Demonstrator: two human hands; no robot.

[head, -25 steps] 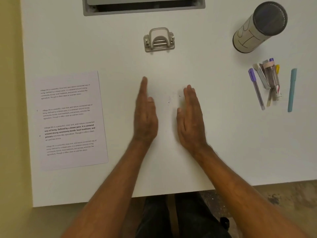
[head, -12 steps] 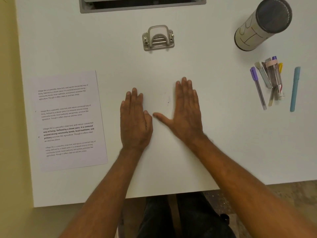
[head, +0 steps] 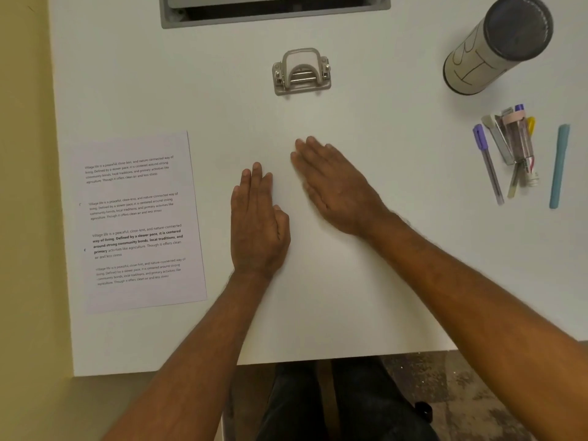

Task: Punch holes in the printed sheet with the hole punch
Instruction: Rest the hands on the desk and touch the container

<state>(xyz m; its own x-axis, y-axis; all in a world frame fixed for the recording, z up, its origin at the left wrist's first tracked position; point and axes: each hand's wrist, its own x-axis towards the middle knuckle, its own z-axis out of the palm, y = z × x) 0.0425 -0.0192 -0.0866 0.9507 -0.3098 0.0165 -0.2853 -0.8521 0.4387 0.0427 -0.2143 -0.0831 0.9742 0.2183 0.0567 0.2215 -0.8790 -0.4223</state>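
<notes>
Both hands lay flat on the tabletop (head: 350,313) near its front edge, the left hand (head: 257,224) just beside the right hand (head: 337,189). The printed sheet (head: 140,221) lay to the left of them, apart. The hole punch (head: 301,72) stood behind the hands, toward the far edge. A cylindrical container (head: 496,43) stood at the far right, with a cluster of pens (head: 515,151) in front of it.

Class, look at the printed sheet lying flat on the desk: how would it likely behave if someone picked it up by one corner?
The printed sheet looks like a single thin page lying flush on the white desk, so it would probably droop and feel very light. With no raised edge showing, it may slide before a corner lifts. Neither the left hand nor the right hand touches it.
</notes>
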